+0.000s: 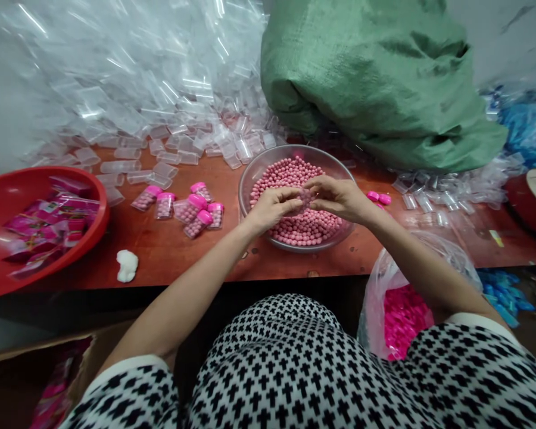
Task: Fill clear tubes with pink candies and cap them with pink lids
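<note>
Both my hands meet over a clear bowl [250,173] full of small pink balls [290,173]. My left hand [272,208] is curled around a small clear plastic vial [304,196], and my right hand [339,198] pinches at the same vial from the right. The vial is mostly hidden by my fingers. Several filled vials with pink caps [192,208] lie on the red-brown table [170,250] to the left of the bowl. Two loose pink caps [379,197] lie just right of my right hand.
A heap of empty clear vials [161,113] covers the back left. A green woven sack [375,83] stands behind the bowl. A red basin [89,238] with pink packets sits far left, a white lump [127,265] near the front edge, a bag of pink caps [402,316] by my right knee.
</note>
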A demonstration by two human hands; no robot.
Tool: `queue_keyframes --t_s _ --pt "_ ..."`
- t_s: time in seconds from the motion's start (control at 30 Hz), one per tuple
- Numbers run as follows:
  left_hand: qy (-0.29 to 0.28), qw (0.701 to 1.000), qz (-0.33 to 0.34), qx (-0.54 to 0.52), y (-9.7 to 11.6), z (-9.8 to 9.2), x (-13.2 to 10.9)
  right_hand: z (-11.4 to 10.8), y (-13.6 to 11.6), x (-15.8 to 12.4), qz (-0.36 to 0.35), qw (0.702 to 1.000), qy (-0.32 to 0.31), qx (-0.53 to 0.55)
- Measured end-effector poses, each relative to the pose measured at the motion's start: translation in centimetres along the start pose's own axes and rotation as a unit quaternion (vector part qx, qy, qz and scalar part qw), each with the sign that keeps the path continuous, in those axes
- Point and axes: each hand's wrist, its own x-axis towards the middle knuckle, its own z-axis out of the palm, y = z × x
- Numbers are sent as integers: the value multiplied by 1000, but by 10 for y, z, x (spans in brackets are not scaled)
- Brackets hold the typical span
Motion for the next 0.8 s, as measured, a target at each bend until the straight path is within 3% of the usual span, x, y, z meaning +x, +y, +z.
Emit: queue_keyframes --t_s 0.17,0.4,0.57,0.7,0.8 --pt "-13 1000 5 5 5 0 -2 -2 -3 -1 -21 994 -50 -98" --pt "1 1000 -23 -13 4 0 -1 5 6 -3 1 999 -43 8" --pt "22 999 -36 -7 5 0 -1 9 13 -3 16 999 -8 43" --pt "61 997 -52 17 5 0 -2 17 8 -15 25 996 50 -64" --pt "109 991 -64 -30 7 0 -3 6 15 -29 40 983 120 -130"
